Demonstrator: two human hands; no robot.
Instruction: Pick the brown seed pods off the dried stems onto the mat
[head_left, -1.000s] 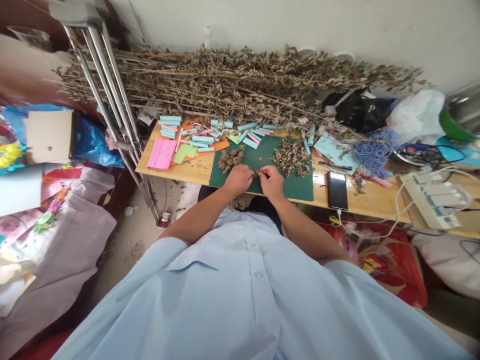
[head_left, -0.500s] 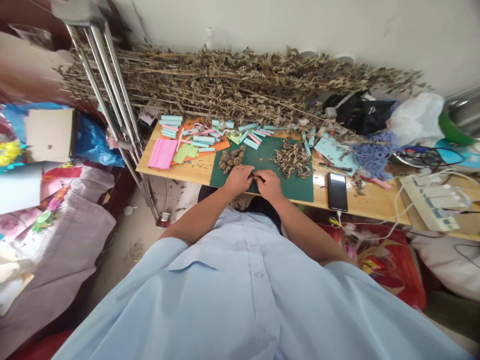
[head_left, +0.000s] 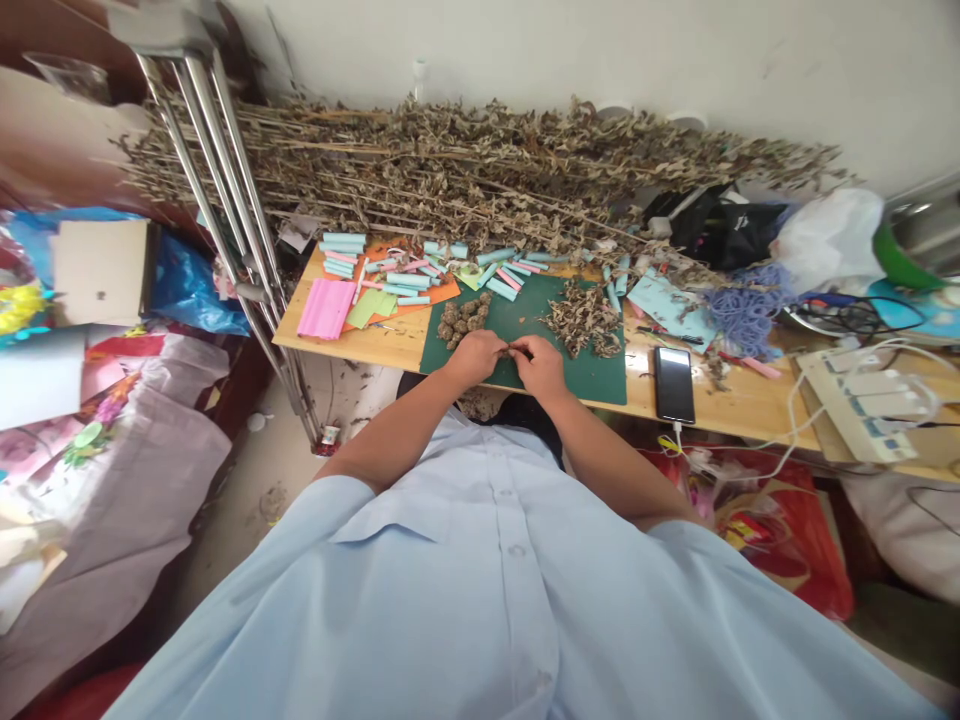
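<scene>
Above the near edge of the green cutting mat point(head_left: 525, 300), my left hand point(head_left: 480, 357) and my right hand point(head_left: 538, 364) meet fingertip to fingertip. Both are closed in a pinch on a small brown bit that looks like dried leaf, mostly hidden by the fingers. Just beyond my left hand lies a heap of rolled brown leaf balls point(head_left: 462, 319). A loose pile of crumpled dried leaves point(head_left: 583, 318) rests on the mat's right side, beyond my right hand.
Dried leafy stalks point(head_left: 450, 165) lie along the wall. Blue and pink paper rolls point(head_left: 409, 280) and a pink paper pad point(head_left: 326, 308) sit left on the wooden table point(head_left: 390, 350). At right are a plugged-in phone point(head_left: 674, 384) and a power strip point(head_left: 855, 405). Metal crutches point(head_left: 225, 180) lean at left.
My right hand's fingers have shifted slightly and its index finger is more bent. Both hands stay together over the mat's near edge, and the piles look the same.
</scene>
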